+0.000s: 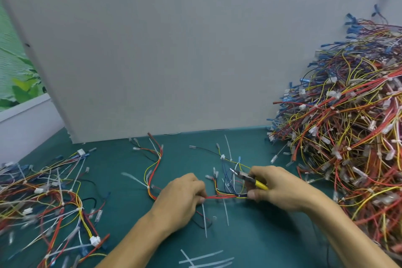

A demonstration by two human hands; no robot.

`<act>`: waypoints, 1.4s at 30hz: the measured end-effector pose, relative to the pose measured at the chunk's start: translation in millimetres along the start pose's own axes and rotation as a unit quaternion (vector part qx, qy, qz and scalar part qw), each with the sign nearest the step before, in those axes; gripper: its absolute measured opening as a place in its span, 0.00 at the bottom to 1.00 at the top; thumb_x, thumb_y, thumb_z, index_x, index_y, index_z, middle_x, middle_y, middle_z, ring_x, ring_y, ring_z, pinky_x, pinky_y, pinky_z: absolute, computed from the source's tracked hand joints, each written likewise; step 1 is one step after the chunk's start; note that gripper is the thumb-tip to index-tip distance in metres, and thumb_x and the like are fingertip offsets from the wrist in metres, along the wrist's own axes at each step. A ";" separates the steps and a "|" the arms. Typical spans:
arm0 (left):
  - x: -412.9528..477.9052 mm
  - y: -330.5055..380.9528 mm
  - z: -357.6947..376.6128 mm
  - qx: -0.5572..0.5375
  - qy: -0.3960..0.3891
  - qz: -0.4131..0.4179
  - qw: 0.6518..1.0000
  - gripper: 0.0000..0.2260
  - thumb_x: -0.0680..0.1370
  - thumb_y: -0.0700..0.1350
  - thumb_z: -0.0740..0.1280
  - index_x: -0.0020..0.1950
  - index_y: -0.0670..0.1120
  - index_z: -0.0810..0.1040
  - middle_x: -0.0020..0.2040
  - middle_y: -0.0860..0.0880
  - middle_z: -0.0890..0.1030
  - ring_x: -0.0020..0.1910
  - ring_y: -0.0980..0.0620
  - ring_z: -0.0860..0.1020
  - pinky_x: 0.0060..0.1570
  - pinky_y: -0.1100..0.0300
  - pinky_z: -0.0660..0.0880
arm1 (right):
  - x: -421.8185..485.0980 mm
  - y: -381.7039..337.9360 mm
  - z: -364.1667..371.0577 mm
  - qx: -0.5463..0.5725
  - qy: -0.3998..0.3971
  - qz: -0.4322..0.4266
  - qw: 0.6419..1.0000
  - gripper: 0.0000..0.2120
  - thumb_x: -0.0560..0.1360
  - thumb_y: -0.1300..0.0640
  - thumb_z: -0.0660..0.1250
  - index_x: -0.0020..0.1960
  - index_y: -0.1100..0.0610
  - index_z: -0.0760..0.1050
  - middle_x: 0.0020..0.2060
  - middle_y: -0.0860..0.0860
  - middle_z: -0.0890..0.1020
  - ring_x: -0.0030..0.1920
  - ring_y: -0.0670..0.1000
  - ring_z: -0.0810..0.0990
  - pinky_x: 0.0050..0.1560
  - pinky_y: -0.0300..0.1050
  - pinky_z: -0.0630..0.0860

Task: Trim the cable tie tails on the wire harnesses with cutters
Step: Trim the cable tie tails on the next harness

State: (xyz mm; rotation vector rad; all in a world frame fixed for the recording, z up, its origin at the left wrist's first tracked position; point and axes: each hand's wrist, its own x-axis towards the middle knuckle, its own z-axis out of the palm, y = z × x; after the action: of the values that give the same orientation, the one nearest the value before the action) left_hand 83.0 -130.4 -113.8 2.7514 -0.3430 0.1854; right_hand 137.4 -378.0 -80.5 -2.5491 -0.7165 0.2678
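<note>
Cutters (250, 178) sit in right hand (280, 189); left hand (185, 193) pinches harness (219, 197).

The yellow-handled cutters (250, 178) were mostly buried in the right hand (280, 187). Only a short stretch of yellow grip and the dark metal nose showed, and the nose was too small to tell whether its blades were parted. The left hand (182, 196) had its fingertips curled under and out of sight, hiding the part of the red, yellow and black wire harness (221, 196) it gripped. Both forearms ran off the bottom edge. The large heap of multicoloured harnesses (348, 126) was cut by the right edge. The blurred smaller tangle of harnesses (50, 202) was cut by the left and bottom edges. The loose white plastic tie tails (206, 260) were smeared and clipped at the bottom.
</note>
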 end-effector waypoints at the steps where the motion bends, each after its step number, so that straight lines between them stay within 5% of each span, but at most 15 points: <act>1: -0.6 0.7 1.5 0.035 0.015 0.016 0.999 0.05 0.78 0.47 0.66 0.51 0.51 0.80 0.51 0.55 0.77 0.53 0.54 0.74 0.55 0.58 0.70 | -0.5 0.2 -0.4 0.008 0.009 0.002 1.000 0.07 0.74 0.50 0.70 0.44 0.50 0.73 0.38 0.46 0.81 0.43 0.47 0.78 0.47 0.45 0.74; 5: -4.1 9.7 2.8 0.088 0.117 0.096 0.985 0.12 0.64 0.39 0.78 0.44 0.51 0.83 0.42 0.55 0.80 0.41 0.51 0.78 0.45 0.58 0.75 | 0.9 1.9 2.8 -0.006 0.048 0.016 0.999 0.05 0.74 0.53 0.69 0.45 0.50 0.73 0.39 0.46 0.81 0.43 0.47 0.77 0.46 0.45 0.74; 10: -4.3 21.4 6.4 0.065 0.142 0.201 0.967 0.09 0.64 0.37 0.68 0.42 0.46 0.80 0.49 0.50 0.80 0.46 0.47 0.78 0.51 0.55 0.73 | 4.2 1.6 5.6 -0.021 0.055 0.005 0.998 0.04 0.73 0.57 0.67 0.45 0.51 0.73 0.38 0.46 0.80 0.41 0.46 0.75 0.44 0.44 0.74; 16: 11.2 21.2 18.1 0.011 0.086 0.083 0.993 0.12 0.77 0.44 0.65 0.61 0.50 0.74 0.55 0.54 0.79 0.55 0.51 0.75 0.58 0.55 0.68 | 4.6 1.4 5.0 -0.012 0.079 -0.007 0.997 0.03 0.77 0.54 0.64 0.45 0.51 0.72 0.38 0.46 0.79 0.41 0.48 0.75 0.41 0.44 0.72; 24: 27.7 18.8 7.1 -0.098 0.022 0.045 0.994 0.05 0.79 0.47 0.65 0.52 0.51 0.80 0.41 0.50 0.82 0.41 0.51 0.77 0.45 0.57 0.74 | 4.7 2.4 3.7 -0.020 0.087 0.003 0.996 0.02 0.78 0.55 0.63 0.46 0.50 0.71 0.38 0.46 0.79 0.42 0.49 0.76 0.41 0.45 0.72; 29: 17.0 9.8 12.7 -0.054 0.009 0.106 0.993 0.14 0.79 0.47 0.66 0.64 0.49 0.77 0.64 0.54 0.76 0.63 0.56 0.71 0.63 0.71 0.62 | 4.1 1.0 10.1 -0.052 0.077 0.016 0.996 0.03 0.77 0.55 0.63 0.44 0.50 0.69 0.40 0.49 0.78 0.43 0.53 0.74 0.42 0.49 0.71; 31: 10.5 4.7 14.0 -0.072 0.035 0.094 0.992 0.18 0.77 0.47 0.68 0.67 0.49 0.75 0.67 0.57 0.72 0.65 0.59 0.68 0.65 0.73 0.58 | 4.3 0.7 9.5 -0.054 0.075 0.013 0.996 0.03 0.76 0.55 0.63 0.44 0.50 0.69 0.40 0.49 0.79 0.43 0.54 0.74 0.43 0.50 0.71; 35: 10.6 9.0 12.4 -0.009 0.046 0.107 0.993 0.11 0.79 0.50 0.64 0.59 0.51 0.79 0.57 0.57 0.78 0.57 0.55 0.72 0.61 0.58 0.66 | 3.1 2.1 4.6 -0.024 0.052 0.008 0.998 0.07 0.76 0.51 0.67 0.45 0.51 0.70 0.38 0.46 0.76 0.42 0.51 0.74 0.40 0.44 0.70; 39: 16.2 18.9 3.7 -0.071 0.058 0.054 0.994 0.06 0.81 0.47 0.61 0.52 0.50 0.78 0.44 0.53 0.81 0.46 0.53 0.75 0.50 0.59 0.70 | 0.7 1.7 -1.3 -0.029 0.032 -0.020 0.999 0.10 0.74 0.50 0.70 0.43 0.51 0.70 0.35 0.42 0.77 0.39 0.43 0.74 0.37 0.37 0.67; 42: 20.7 22.4 -7.3 -0.206 0.046 -0.004 0.977 0.07 0.81 0.42 0.61 0.48 0.53 0.76 0.35 0.57 0.81 0.34 0.59 0.75 0.39 0.65 0.71 | -0.1 -0.1 -3.9 -0.046 0.077 -0.039 0.995 0.09 0.75 0.54 0.67 0.41 0.49 0.67 0.35 0.45 0.76 0.39 0.49 0.73 0.37 0.40 0.68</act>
State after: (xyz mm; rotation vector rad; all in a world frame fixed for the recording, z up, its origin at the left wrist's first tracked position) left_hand 96.5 -152.4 -96.0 2.3265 -0.3072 0.2124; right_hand 138.4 -379.5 -77.0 -2.5860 -0.7826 0.0128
